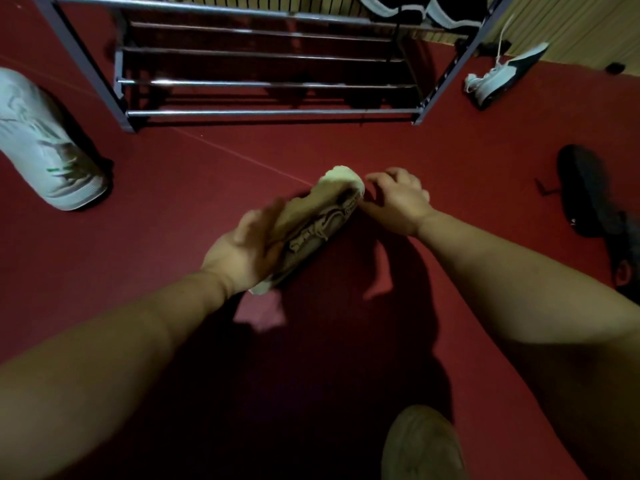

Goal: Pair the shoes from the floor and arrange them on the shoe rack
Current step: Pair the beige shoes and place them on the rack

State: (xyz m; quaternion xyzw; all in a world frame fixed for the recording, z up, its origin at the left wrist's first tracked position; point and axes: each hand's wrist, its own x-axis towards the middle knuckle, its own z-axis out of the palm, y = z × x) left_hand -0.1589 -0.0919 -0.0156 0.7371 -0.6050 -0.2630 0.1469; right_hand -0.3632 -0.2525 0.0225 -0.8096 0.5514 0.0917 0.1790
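Note:
My left hand [242, 251] grips a cream and tan shoe [318, 223] by its heel end. The shoe is tilted on its side above the red floor, patterned sole facing right, toe pointing up towards the rack. My right hand [398, 199] is just right of the toe with loosely curled fingers, its thumb next to the shoe and nothing held. The metal shoe rack [270, 112] stands ahead, its lower bars bare. A dark pair with white soles [446, 8] sits on an upper tier at the right.
A white shoe [41, 140] lies at the left beside the rack leg. A white laced sneaker [502, 74] leans by the rack's right leg. A black shoe [585, 192] lies at the far right. A tan shoe [422, 445] sits near the bottom edge.

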